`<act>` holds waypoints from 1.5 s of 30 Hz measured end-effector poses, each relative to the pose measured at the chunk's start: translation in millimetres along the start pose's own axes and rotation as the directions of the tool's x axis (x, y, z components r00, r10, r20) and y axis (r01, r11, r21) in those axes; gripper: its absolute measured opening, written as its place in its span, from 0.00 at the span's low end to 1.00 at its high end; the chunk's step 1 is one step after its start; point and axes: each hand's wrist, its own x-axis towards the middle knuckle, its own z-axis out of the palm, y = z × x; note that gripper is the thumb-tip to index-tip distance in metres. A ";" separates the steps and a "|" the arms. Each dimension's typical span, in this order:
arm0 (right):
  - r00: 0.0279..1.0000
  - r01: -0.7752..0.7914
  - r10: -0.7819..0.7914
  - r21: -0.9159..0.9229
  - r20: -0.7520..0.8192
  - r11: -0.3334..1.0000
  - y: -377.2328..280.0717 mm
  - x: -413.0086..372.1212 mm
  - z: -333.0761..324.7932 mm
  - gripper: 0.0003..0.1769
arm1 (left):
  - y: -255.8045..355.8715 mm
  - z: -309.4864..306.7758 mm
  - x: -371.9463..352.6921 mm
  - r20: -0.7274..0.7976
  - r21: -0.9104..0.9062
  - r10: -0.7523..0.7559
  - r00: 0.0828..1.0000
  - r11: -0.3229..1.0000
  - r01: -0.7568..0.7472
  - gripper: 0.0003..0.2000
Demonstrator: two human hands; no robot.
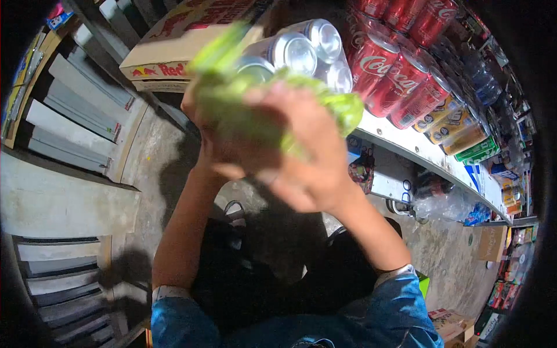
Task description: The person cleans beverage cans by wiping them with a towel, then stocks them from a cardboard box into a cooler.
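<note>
A bright yellow-green cloth [232,95], blurred by motion, is bunched up between my two hands in front of the shelf. My right hand [313,148] wraps over it from the right, thumb and fingers bent round the folds. On the other side my left hand [212,145] grips the cloth from below, its fingers partly covered by the folds. Just beyond the cloth lie several silver-topped cans [295,53], partly hidden behind it. To their right stand red Coca-Cola cans [374,68] in shrink wrap, close to the cloth's right end.
A Red Bull carton [168,55] sits at the upper left. Yellow cans [444,119] and green cans [478,149] continue along the white shelf [406,142]. Slatted grey panels [72,107] line the left side. A cardboard box [492,242] rests at the right, above the concrete floor [429,249].
</note>
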 end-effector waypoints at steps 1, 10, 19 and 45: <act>0.995 0.090 -0.089 -0.004 0.034 0.996 5.3 -2.5 0.8 0.23 | 4.0 -2.1 -1.2 0.013 -0.010 -0.019 1.000 1.000 0.019 0.68; 0.998 0.032 -0.051 -0.337 -0.047 0.941 22.2 -30.0 10.4 0.24 | 10.1 -11.6 -3.0 0.050 -0.069 -0.054 0.997 0.996 0.057 0.67; 0.845 -0.434 0.378 -0.074 -0.378 0.898 61.5 7.3 -7.3 0.23 | 8.5 -17.0 -2.2 0.096 -0.009 0.026 0.995 1.000 -0.025 0.69; 0.839 -0.473 0.429 -0.060 -0.333 0.879 49.5 -35.0 -6.2 0.26 | 20.4 -6.9 8.6 0.019 -0.002 -0.017 1.000 1.000 0.017 0.65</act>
